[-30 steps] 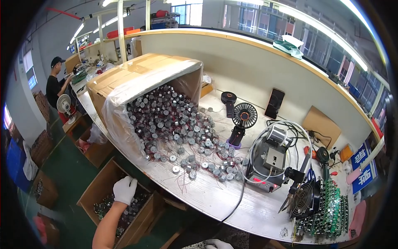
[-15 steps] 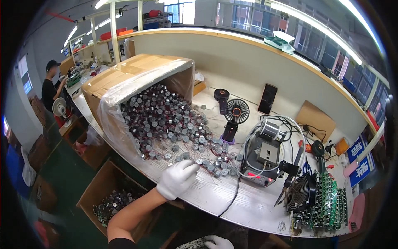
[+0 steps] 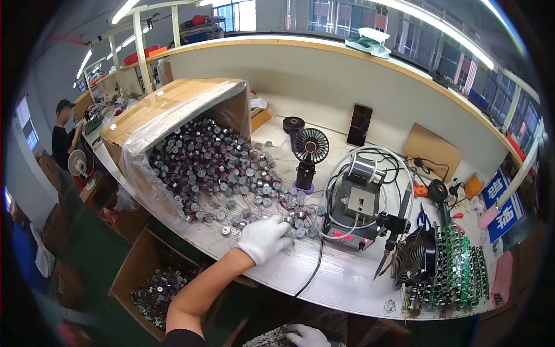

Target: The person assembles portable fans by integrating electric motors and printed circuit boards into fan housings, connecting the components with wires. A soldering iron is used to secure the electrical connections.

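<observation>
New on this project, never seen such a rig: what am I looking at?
No robot: this is a person working in white gloves. The view comes from a head-worn fisheye camera looking down, so straight edges bend. On the bench, small metal parts spill from a carton; farther right are a fan, a grey machine and green boards. The left hand is beside the parts; whether it grips one is unclear. The right hand, at the lower edge, has an unclear grip too.

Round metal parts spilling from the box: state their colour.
The round metal parts are silver-grey; see the head view.
</observation>
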A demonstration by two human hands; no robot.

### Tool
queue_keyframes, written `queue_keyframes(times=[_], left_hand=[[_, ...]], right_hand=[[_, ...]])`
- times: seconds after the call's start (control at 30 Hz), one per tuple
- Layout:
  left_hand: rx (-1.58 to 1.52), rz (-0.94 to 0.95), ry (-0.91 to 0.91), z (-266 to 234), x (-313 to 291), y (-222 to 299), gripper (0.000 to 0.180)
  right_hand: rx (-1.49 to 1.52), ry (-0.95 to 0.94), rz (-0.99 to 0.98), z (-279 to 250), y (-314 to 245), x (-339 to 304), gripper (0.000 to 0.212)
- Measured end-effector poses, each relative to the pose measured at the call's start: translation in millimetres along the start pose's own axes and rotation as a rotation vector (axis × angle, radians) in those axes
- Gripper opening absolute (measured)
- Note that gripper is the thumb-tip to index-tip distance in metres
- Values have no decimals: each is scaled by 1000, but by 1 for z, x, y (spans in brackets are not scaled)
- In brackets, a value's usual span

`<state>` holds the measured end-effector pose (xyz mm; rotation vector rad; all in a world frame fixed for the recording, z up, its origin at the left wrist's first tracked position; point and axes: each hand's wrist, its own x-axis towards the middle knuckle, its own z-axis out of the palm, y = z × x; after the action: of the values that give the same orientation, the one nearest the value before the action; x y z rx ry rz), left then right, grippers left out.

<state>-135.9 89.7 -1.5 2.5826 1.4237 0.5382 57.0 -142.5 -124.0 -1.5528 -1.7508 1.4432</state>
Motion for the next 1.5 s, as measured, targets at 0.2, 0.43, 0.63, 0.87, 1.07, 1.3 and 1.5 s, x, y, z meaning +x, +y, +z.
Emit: queue_keyframes(times=[0.2,0.43,0.63,0.87,1.07,1.3,1.5], left_hand=[[59,83,-66,2,-20,21,24],[-320,80,-78,10,-21,22,32],[-235,54,35,14,-30,22,23],[-199,47,39,17,-24,39,30],[-243,-34,131,25,-27,41,26],[-235,53,170,25,-27,43,17],[-225,18,116,23,-27,41,20]], right_hand=[[17,-2,-91,-4,-2,4,33],[-21,-16,88,-54,-32,-18,44],[32,609,-74,-140,-56,-93,26],[-769,1481,13,-192,-42,-122,25],[-948,1351,177,-203,-21,-114,26],[-862,1459,39,-208,-19,-106,18],[-661,1418,32,-224,-17,-103,7]])
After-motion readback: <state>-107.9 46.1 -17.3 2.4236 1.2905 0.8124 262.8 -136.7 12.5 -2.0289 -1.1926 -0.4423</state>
